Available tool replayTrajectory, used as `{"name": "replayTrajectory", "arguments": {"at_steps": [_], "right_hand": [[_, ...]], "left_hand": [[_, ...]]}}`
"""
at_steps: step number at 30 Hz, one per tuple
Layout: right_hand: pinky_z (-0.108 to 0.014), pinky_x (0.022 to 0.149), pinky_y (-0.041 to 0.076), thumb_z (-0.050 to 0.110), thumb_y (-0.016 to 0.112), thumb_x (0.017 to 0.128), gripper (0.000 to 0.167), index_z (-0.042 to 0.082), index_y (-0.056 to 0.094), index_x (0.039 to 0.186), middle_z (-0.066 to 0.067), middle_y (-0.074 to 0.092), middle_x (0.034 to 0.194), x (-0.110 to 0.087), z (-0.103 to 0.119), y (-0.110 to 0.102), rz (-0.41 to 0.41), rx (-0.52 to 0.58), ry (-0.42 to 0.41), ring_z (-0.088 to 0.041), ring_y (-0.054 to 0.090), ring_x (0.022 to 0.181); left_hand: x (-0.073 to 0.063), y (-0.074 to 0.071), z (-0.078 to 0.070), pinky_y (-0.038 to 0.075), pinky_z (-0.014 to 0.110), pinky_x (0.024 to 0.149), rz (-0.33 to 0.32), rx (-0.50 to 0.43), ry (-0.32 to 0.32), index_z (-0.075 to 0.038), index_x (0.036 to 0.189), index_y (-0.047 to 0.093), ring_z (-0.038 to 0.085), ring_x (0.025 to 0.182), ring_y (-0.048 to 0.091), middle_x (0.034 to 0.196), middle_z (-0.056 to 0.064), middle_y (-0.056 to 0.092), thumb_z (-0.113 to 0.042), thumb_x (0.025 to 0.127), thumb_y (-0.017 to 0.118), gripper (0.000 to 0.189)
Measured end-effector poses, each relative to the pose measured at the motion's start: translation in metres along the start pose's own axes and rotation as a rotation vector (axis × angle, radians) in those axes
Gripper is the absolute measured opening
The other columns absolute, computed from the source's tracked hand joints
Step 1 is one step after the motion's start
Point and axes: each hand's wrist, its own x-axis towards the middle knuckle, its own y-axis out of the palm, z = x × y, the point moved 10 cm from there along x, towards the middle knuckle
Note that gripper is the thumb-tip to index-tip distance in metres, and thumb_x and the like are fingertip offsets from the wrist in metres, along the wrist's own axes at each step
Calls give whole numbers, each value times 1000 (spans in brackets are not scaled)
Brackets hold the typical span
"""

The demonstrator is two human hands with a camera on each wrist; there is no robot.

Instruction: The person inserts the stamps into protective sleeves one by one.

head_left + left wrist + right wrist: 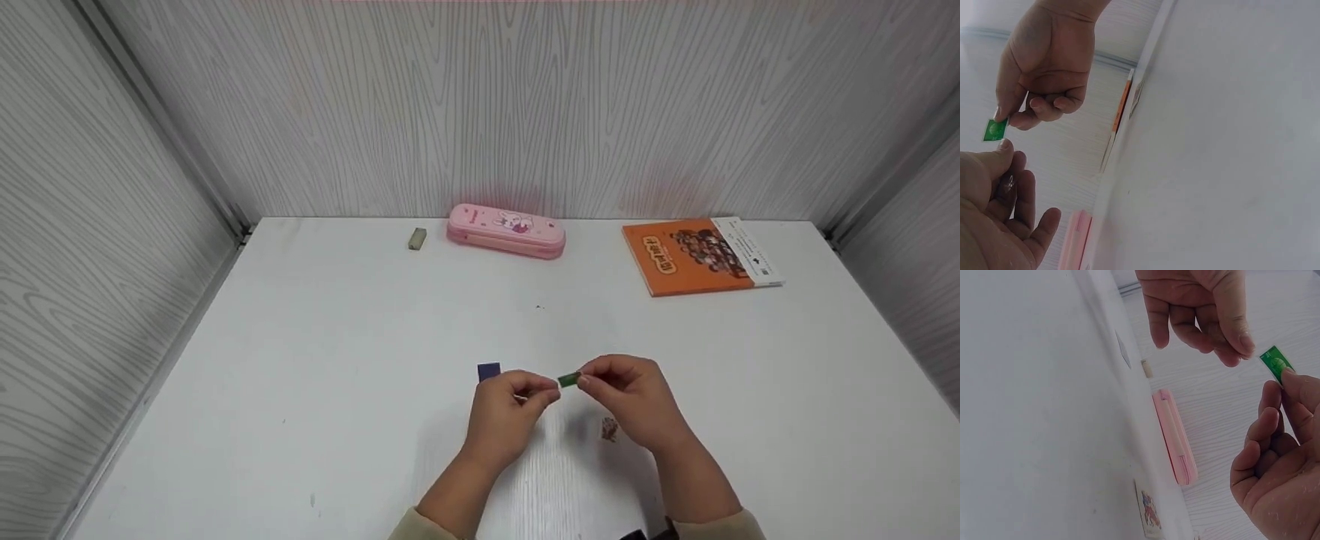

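Right hand (634,401) pinches the green tab (569,379); left hand (510,412), fingers curled (holding nothing visible), nearly touches it near the table's (300,337) front edge; grip gently.

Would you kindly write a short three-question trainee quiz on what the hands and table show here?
1. True or false: the right hand pinches the green piece.
2. Which lies nearest the pink pencil case: (a) the orange book, (b) the small eraser, (c) the blue piece?
3. What colour is the table?

Key: 1 true; 2 b; 3 white.
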Motion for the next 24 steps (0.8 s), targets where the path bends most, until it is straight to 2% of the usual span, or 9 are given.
{"name": "replayTrajectory", "arguments": {"at_steps": [13,24], "right_hand": [[-22,64,49,-3,74,96,4,-1,77,96,-10,73,86,0,4,3,13,-12,-11,-10,58,71],[-22,61,47,-3,75,95,4,0,78,95,-8,72,85,-1,4,2,-5,-26,-3,-10,55,69]], "left_hand": [[0,0,-3,56,26,74,9,-8,36,-11,97,82,9,84,67,91,-6,77,-11,94,82,3],[0,1,0,56,27,75,13,-9,21,-12,96,82,9,84,67,89,-7,76,-11,93,83,3]]}}
